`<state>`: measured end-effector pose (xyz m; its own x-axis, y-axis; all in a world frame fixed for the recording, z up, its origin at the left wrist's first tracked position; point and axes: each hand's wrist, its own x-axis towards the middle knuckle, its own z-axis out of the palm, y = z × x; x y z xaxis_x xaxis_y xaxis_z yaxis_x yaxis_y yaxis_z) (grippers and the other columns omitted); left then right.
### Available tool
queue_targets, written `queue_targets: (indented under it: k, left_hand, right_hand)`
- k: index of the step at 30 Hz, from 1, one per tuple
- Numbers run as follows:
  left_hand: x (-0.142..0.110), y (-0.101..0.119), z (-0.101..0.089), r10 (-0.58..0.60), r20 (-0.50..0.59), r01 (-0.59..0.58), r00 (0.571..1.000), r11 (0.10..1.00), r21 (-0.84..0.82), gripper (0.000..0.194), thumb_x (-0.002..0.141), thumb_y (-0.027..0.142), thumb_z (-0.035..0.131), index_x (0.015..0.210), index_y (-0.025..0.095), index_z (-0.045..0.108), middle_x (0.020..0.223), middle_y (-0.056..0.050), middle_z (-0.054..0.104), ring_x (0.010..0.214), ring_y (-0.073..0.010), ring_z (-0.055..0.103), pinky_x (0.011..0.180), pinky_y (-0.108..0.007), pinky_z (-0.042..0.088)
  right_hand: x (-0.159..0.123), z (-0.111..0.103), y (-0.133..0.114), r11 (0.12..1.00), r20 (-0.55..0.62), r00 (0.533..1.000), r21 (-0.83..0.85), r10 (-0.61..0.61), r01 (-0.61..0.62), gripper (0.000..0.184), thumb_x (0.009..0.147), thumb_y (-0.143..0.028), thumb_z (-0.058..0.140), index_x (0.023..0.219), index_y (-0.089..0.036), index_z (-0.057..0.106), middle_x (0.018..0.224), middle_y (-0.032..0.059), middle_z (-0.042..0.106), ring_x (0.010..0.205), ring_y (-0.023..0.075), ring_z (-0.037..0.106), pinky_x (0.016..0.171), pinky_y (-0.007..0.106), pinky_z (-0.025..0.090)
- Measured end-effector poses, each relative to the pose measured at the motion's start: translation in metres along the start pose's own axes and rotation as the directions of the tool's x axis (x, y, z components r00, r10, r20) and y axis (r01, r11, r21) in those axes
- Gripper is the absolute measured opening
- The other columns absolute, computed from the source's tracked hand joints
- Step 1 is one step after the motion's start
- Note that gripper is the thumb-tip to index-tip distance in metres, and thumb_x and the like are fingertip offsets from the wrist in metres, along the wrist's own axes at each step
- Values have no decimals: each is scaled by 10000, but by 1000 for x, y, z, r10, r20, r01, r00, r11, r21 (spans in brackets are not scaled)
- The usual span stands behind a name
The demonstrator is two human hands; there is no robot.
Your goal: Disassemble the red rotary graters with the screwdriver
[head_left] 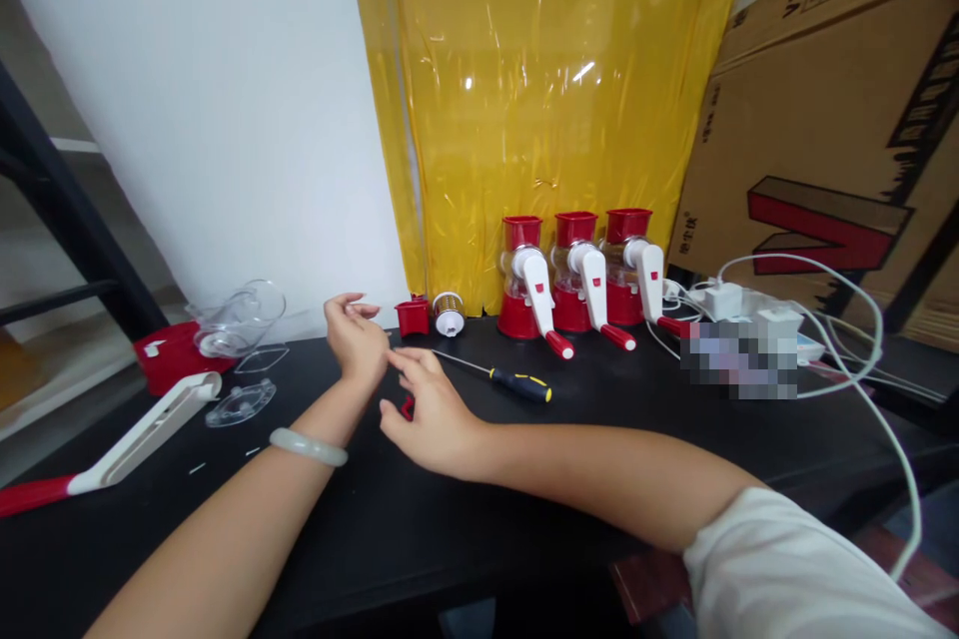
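My left hand (357, 337) is raised above the black table, turned at the wrist, with fingers loosely bent and nothing visible in it. A pale bangle (309, 447) circles that forearm. My right hand (435, 417) reaches across, its extended fingertips touching or nearly touching the heel of my left hand; its thumb stands apart. Partly hidden behind the right hand is a small red piece (409, 407). Just beyond lie a screwdriver (522, 384) with a dark blue and yellow handle, a red pusher-like part (413, 317) and a metal grater drum (450, 313) with a white end.
Three red-and-white rotary graters (576, 290) stand at the back right. On the left are a red base (169, 356), a clear housing (240, 319), clear plastic parts (241, 403) and a crank handle (142, 429). White cables (876, 319) and a cardboard box (824, 140) occupy the right.
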<state>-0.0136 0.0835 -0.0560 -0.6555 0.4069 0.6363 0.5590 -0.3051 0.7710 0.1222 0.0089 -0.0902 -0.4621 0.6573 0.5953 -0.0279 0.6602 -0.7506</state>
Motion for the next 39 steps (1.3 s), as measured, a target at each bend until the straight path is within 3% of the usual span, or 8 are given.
queue_targets:
  k: [5, 11, 15, 21, 27, 32, 35, 39]
  left_hand:
    - [-1, 1, 2, -136, 13, 136, 991, 990, -46, 217, 937, 168, 319, 1052, 167, 504, 762, -24, 600, 708, -144, 639, 443, -183, 474]
    - [5, -2, 2, -301, 12, 300, 954, 947, -112, 219, 933, 137, 307, 1047, 166, 492, 776, -32, 596, 770, -162, 653, 474, -217, 511]
    - [-1, -2, 6, -328, 50, 332, 943, 931, -150, 219, 939, 146, 306, 1040, 176, 497, 765, -27, 603, 737, -144, 651, 506, -223, 523]
    - [2, -6, 1, -310, 22, 311, 950, 942, -124, 196, 933, 140, 334, 1038, 169, 497, 792, -49, 608, 776, -173, 659, 463, -225, 512]
    - [10, -11, -4, -271, -27, 268, 962, 959, -87, 189, 923, 122, 353, 1015, 171, 510, 777, -53, 603, 701, -163, 629, 426, -222, 497]
    - [11, -15, -2, -216, -22, 213, 976, 972, -96, 168, 929, 168, 385, 1017, 183, 527, 774, -39, 601, 691, -149, 626, 460, -226, 517]
    - [12, -17, -1, -211, -25, 206, 977, 971, -120, 154, 921, 181, 402, 999, 194, 535, 756, -48, 600, 729, -181, 646, 429, -236, 514]
    - [12, -17, -1, -224, 19, 224, 974, 966, -130, 143, 888, 160, 433, 972, 206, 540, 742, -58, 611, 768, -213, 663, 400, -240, 507]
  right_hand:
    - [-2, 3, 0, 997, 43, 999, 74, -22, 19, 622, 813, -252, 568, 1407, -126, 430, 1465, 170, 357, 1322, 233, 462, 1071, 379, 448]
    - [-6, -1, -16, 995, 145, 989, -92, -30, 43, 653, 803, -282, 583, 1412, -115, 416, 1442, 178, 385, 1328, 239, 445, 1087, 400, 420]
    - [1, -10, -13, 989, 109, 993, -141, -32, 47, 645, 822, -273, 563, 1425, -118, 394, 1489, 182, 324, 1412, 233, 328, 1130, 401, 354]
    - [-4, -7, -12, 979, 179, 981, -171, -76, 107, 599, 816, -278, 581, 1377, -100, 474, 1427, 202, 428, 1366, 239, 405, 1098, 388, 380]
    - [5, -19, -25, 986, 337, 936, -94, -99, 138, 316, 844, -186, 514, 1134, -198, 640, 813, 9, 712, 754, 126, 681, 786, 278, 526]
    - [57, -84, -22, 909, -24, 981, -381, -191, 167, 225, 862, -187, 476, 983, -184, 666, 922, 47, 698, 895, 163, 643, 869, 325, 479]
    - [83, -139, -6, 758, -299, 916, -652, -267, 8, 262, 835, -227, 528, 1067, -168, 634, 1118, 118, 603, 1140, 253, 513, 1023, 445, 371]
    - [93, -192, 24, 666, -573, 803, -664, -164, -338, 663, 747, -378, 678, 1309, -95, 473, 1311, 223, 431, 1281, 337, 362, 1075, 509, 282]
